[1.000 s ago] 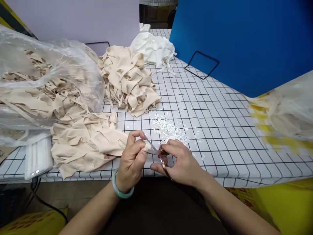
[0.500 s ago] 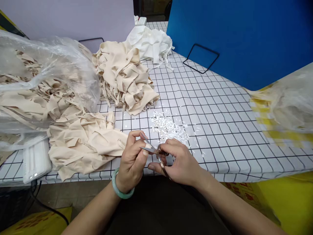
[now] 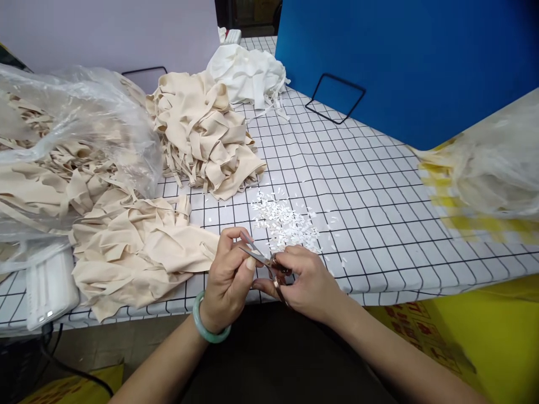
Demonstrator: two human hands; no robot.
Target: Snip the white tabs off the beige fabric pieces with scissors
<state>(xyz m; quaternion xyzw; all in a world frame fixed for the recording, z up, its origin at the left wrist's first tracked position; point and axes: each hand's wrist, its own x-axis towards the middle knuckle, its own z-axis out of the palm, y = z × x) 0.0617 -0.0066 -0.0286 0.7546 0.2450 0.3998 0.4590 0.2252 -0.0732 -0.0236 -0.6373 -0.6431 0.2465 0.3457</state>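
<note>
The scissors [image 3: 263, 260] are edging leftward, gripped in the right hand [image 3: 309, 283]; the left hand [image 3: 229, 278] is pinching something at the blades beside the white snippets [image 3: 284, 221].

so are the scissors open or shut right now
Open. The scissors in the right hand show two blades spread in a narrow V, their tips apart beside the left hand fingertips.
</note>
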